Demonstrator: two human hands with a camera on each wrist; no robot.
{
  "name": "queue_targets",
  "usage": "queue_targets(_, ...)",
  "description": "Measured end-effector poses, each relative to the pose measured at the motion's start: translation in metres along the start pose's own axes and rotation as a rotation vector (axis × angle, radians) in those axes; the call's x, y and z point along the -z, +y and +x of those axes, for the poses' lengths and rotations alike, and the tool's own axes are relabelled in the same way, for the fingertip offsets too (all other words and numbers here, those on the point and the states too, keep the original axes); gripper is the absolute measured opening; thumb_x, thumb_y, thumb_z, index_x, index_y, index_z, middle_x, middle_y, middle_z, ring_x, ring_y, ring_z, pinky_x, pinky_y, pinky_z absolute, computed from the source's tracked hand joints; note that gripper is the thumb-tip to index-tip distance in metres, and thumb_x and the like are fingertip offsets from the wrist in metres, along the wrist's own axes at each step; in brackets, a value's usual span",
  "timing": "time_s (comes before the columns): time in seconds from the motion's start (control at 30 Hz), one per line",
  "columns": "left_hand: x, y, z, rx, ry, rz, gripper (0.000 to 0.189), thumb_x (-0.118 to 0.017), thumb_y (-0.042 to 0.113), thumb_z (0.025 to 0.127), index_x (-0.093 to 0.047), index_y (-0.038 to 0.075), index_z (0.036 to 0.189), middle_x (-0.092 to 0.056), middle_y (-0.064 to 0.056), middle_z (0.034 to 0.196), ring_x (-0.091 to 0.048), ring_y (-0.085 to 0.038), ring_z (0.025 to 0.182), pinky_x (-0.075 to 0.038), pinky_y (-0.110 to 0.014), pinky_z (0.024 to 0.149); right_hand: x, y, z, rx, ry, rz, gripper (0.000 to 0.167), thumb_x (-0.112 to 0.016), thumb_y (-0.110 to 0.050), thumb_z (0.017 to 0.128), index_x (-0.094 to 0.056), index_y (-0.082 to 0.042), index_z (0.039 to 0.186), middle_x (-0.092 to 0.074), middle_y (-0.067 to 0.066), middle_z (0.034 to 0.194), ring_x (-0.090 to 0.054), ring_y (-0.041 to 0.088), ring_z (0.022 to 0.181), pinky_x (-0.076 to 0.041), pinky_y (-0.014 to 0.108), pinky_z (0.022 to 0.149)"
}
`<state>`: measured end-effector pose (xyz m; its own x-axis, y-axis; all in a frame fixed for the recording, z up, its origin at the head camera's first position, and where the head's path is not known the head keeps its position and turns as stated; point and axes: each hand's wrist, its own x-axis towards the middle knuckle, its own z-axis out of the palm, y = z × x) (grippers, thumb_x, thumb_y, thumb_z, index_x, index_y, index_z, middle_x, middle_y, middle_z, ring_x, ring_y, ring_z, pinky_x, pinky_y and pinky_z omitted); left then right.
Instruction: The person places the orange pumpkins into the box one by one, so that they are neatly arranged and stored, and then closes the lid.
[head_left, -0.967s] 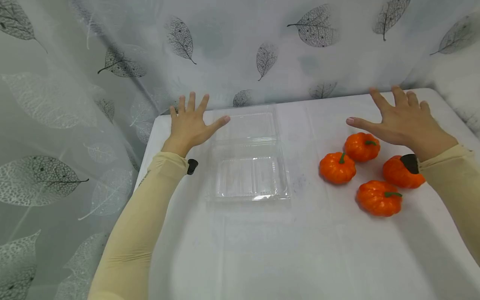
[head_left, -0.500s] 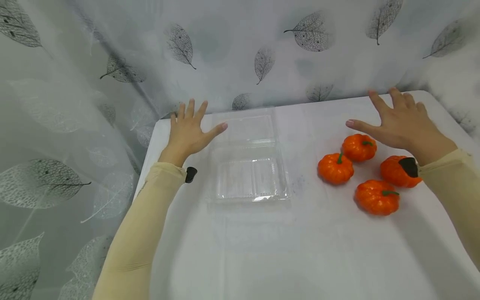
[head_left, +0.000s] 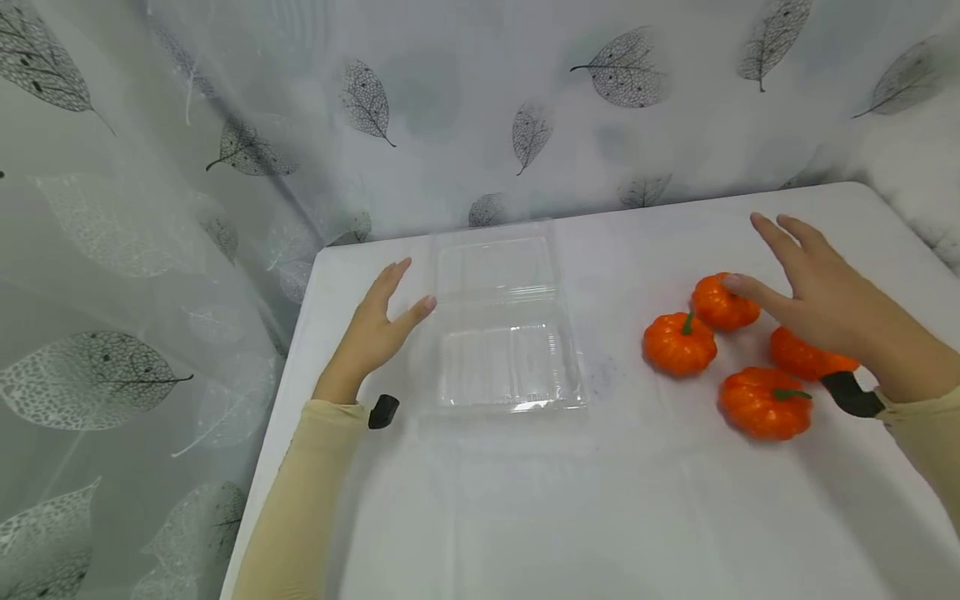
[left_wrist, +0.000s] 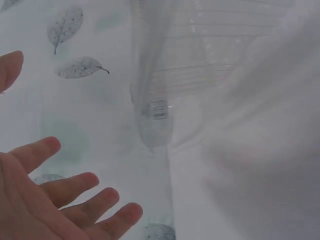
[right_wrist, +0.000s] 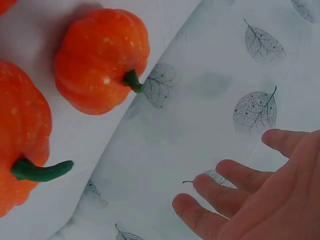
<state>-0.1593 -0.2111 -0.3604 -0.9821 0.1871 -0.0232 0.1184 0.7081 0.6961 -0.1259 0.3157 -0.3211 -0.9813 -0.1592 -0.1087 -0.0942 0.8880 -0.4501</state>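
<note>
My left hand (head_left: 372,333) hovers at the left of a clear plastic clamshell box (head_left: 498,367), thumb spread from the fingers and nothing held. The box lies unfolded, its lid (head_left: 495,262) toward the far edge. On the right, my right hand (head_left: 828,292) is over the small orange pumpkins, fingers extended and holding nothing. Several pumpkins are grouped there: a near one (head_left: 765,403), a left one (head_left: 679,344), a far one (head_left: 724,302) partly behind my thumb, and a right one (head_left: 808,354) partly covered by my hand. The right wrist view shows a pumpkin (right_wrist: 102,60) with a green stem.
A white-covered table (head_left: 570,517) bears the box and pumpkins. A leaf-printed curtain (head_left: 450,100) hangs along its far edge and left side. Black wrist mounts (head_left: 383,412) sit below each hand.
Both hands have drawn back toward me and turned, the fingers less widely spread. My right thumb now overlaps the far pumpkin in the head view. Box and pumpkins stay in place.
</note>
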Motion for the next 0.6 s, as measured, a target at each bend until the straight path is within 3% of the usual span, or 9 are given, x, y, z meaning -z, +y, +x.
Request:
queue_targets(0.1,-0.009,-0.012,-0.01,0.006,-0.005,-0.113,0.083,-0.062,0.062,0.093,-0.024,0.035,0.161,-0.019,0.004,0.166,-0.022,-0.025,0.15,-0.029,-0.053,0.115,-0.004,0.007,-0.017,-0.004,0.023,0.05,0.085,-0.051,-0.047,0.104,0.002,-0.018,0.164,0.008,0.029,0.163,-0.005,0.058,0.144,-0.007,0.078,0.106)
queue_targets(0.27,-0.018,-0.023,-0.024,0.003,-0.02,-0.293,0.08,-0.072,0.049,0.092,-0.028,0.038,0.159,-0.025,0.01,0.163,-0.031,-0.026,0.147,-0.037,-0.051,0.111,-0.012,0.018,-0.045,-0.027,0.072,0.074,0.08,-0.054,-0.038,0.104,-0.007,-0.011,0.163,-0.013,0.038,0.154,-0.027,0.06,0.126,-0.03,0.079,0.092)
queue_targets(0.3,-0.019,-0.025,-0.026,-0.001,-0.027,-0.315,0.08,-0.073,0.046,0.092,-0.029,0.038,0.159,-0.026,0.01,0.163,-0.032,-0.027,0.147,-0.037,-0.05,0.111,-0.013,0.021,-0.05,-0.029,0.081,0.077,0.079,-0.055,-0.037,0.104,-0.011,-0.01,0.163,-0.019,0.038,0.152,-0.031,0.058,0.122,-0.038,0.069,0.094)
queue_targets(0.33,-0.02,-0.026,-0.028,0.0,-0.033,-0.337,0.079,-0.074,0.044,0.092,-0.03,0.038,0.159,-0.027,0.009,0.163,-0.033,-0.027,0.146,-0.037,-0.05,0.111,-0.015,0.022,-0.054,-0.031,0.085,0.075,0.077,-0.055,-0.036,0.104,-0.013,-0.007,0.162,-0.023,0.038,0.148,-0.032,0.058,0.119,-0.041,0.068,0.089)
queue_targets(0.5,-0.024,-0.031,-0.034,0.004,-0.064,-0.396,0.082,-0.078,0.036,0.091,-0.032,0.034,0.158,-0.029,0.004,0.163,-0.036,-0.027,0.145,-0.04,-0.048,0.109,-0.023,0.033,-0.065,-0.092,0.051,0.032,0.071,-0.053,-0.036,0.106,-0.024,0.004,0.156,-0.04,0.038,0.132,-0.038,0.057,0.114,-0.044,0.067,0.09)
queue_targets(0.53,-0.025,-0.032,-0.035,0.004,-0.071,-0.403,0.083,-0.079,0.034,0.09,-0.032,0.035,0.158,-0.029,0.003,0.163,-0.037,-0.027,0.145,-0.041,-0.048,0.109,-0.024,0.034,-0.066,-0.114,0.025,0.017,0.07,-0.051,-0.038,0.106,-0.025,0.006,0.154,-0.04,0.039,0.13,-0.038,0.057,0.112,-0.038,0.076,0.084)
queue_targets(0.6,-0.027,-0.034,-0.038,0.001,-0.087,-0.418,0.088,-0.082,0.03,0.087,-0.032,0.034,0.159,-0.028,0.002,0.163,-0.037,-0.027,0.144,-0.043,-0.047,0.107,-0.025,0.039,-0.069,-0.161,-0.022,-0.012,0.069,-0.047,-0.043,0.107,-0.029,0.007,0.151,-0.041,0.04,0.128,-0.039,0.058,0.108,-0.04,0.075,0.08)
